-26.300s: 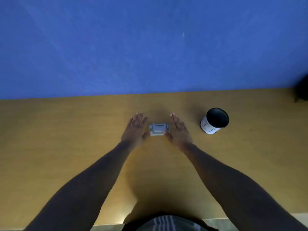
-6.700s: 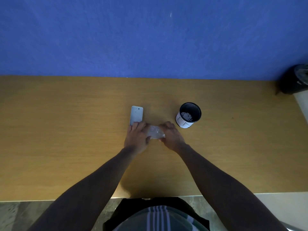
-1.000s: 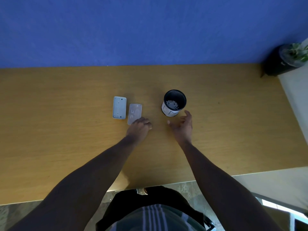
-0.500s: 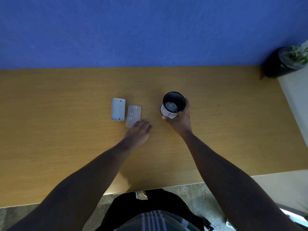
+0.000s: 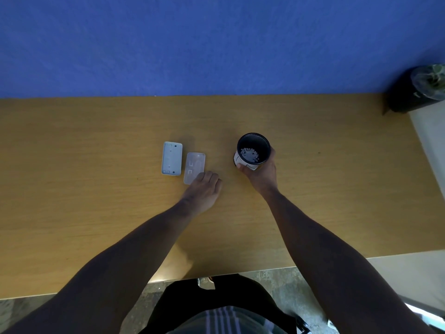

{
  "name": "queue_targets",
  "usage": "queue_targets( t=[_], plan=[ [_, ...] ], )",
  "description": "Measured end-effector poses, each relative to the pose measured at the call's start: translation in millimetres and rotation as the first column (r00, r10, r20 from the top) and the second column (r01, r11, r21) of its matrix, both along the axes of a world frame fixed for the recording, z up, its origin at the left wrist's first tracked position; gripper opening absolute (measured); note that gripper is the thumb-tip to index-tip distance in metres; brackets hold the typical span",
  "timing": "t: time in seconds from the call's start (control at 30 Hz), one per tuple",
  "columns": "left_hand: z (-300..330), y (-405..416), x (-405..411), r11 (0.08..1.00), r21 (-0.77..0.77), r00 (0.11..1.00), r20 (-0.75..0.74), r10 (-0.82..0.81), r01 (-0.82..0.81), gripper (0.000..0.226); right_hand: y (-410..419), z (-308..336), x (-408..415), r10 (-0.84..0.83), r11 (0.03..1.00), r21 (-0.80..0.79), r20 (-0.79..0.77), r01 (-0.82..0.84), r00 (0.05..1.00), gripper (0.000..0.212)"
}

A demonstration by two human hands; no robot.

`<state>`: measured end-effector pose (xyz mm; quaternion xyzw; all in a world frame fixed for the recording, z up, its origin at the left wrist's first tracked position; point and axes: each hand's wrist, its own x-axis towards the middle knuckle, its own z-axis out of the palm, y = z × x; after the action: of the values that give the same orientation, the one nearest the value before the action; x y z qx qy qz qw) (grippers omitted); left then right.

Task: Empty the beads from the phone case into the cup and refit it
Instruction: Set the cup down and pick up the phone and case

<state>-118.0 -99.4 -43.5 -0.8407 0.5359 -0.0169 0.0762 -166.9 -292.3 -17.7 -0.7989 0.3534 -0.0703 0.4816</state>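
Two pale flat pieces lie side by side on the wooden table (image 5: 96,213): a light-blue phone-shaped piece (image 5: 171,158) on the left and a clear phone case (image 5: 194,166) just right of it. My left hand (image 5: 203,191) rests on the table with its fingertips on the case's near end, gripping nothing. A white cup (image 5: 251,151) with a dark inside stands to the right, and white beads (image 5: 250,154) lie in its bottom. My right hand (image 5: 261,173) is wrapped around the cup's near side.
A blue wall runs along the table's far edge. A dark pot with a plant (image 5: 419,89) stands at the far right corner. The table's near edge and right edge are in view, with floor below them.
In the last second my right hand moved up to the cup and closed around it. My left hand stays at the case's near end. Earlier, both hands worked the case.
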Motion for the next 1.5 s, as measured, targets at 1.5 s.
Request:
queue_targets(
  t=[1.5],
  plan=[
    [74.8,-6.3,24.7,0.505,-0.538,0.698,-0.687,0.202,-0.675,0.011,53.2,13.4,-26.7,0.17,0.985,-0.015,0.088,-0.169,0.982,0.094]
  ],
)
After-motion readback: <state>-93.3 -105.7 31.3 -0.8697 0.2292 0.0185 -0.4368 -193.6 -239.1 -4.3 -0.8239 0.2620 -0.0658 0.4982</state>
